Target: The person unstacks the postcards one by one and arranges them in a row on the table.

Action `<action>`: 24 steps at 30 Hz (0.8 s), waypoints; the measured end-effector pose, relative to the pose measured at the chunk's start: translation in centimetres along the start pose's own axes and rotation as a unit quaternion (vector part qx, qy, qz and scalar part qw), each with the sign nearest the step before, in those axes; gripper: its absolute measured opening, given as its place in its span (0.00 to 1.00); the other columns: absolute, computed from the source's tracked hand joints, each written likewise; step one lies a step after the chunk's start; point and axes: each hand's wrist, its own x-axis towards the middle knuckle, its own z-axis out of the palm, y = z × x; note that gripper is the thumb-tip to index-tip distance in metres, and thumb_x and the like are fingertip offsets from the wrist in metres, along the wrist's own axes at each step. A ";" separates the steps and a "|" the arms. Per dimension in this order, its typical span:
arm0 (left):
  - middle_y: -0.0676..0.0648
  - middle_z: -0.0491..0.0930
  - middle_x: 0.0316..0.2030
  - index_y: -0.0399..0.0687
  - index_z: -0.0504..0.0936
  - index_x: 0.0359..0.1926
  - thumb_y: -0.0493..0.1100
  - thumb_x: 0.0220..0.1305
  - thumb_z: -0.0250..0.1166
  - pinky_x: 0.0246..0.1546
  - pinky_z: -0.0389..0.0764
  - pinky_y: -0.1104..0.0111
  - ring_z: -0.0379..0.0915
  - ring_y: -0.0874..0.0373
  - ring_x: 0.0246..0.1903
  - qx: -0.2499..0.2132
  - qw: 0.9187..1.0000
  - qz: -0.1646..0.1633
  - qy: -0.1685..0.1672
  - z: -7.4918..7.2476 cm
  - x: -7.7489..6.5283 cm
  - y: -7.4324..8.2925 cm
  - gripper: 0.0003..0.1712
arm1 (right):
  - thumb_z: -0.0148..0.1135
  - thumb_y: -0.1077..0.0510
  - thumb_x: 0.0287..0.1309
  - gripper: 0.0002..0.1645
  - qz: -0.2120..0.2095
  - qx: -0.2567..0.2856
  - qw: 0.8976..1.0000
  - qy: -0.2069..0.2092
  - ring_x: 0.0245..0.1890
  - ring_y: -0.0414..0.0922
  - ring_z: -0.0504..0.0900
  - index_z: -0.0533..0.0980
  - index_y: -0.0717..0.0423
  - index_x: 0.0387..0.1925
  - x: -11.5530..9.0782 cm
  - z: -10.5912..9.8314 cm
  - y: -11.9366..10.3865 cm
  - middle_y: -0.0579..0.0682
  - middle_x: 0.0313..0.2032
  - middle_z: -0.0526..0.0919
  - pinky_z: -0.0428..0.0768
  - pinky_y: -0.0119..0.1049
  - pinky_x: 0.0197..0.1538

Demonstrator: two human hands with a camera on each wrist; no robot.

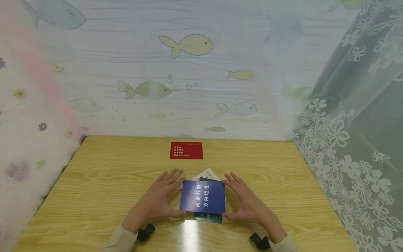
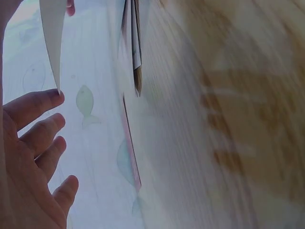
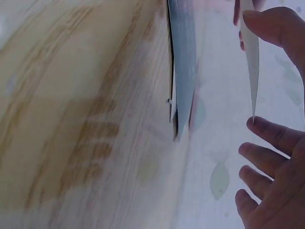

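A blue card [image 1: 189, 196] with white characters is held between both hands, raised off the table. My left hand [image 1: 160, 198] grips its left side, thumb at the near corner and index finger at the far one. Opposite it, my right hand [image 1: 248, 202] holds the right-hand corners the same way. In the wrist views the card's pale underside [image 2: 53, 38] hangs apart from a pile of cards [image 3: 183, 62] below. That pile shows a dark green card [image 1: 208, 219] and a pale card [image 1: 209, 173] sticking out, the rest hidden under the blue one.
A red card [image 1: 186, 150] with white text lies farther back on the wood-grain table [image 1: 110, 164]. Behind the table hangs a fish-print curtain [image 1: 189, 119]. Flower-patterned lace [image 1: 349, 168] borders the right side. A black wrist device [image 1: 146, 232] sits at the left cuff, another at the right.
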 end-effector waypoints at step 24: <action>0.49 0.56 0.79 0.48 0.68 0.75 0.66 0.44 0.78 0.78 0.53 0.49 0.50 0.46 0.78 -0.045 0.999 -0.019 -0.022 -0.1 0.0 0.8 0.60 | 0.86 0.46 0.35 0.63 -0.015 0.001 1.000 0.026 0.79 0.60 0.51 0.65 0.44 0.74 -0.6 -0.7 0.3 0.49 0.78 0.58 0.65 0.69 0.70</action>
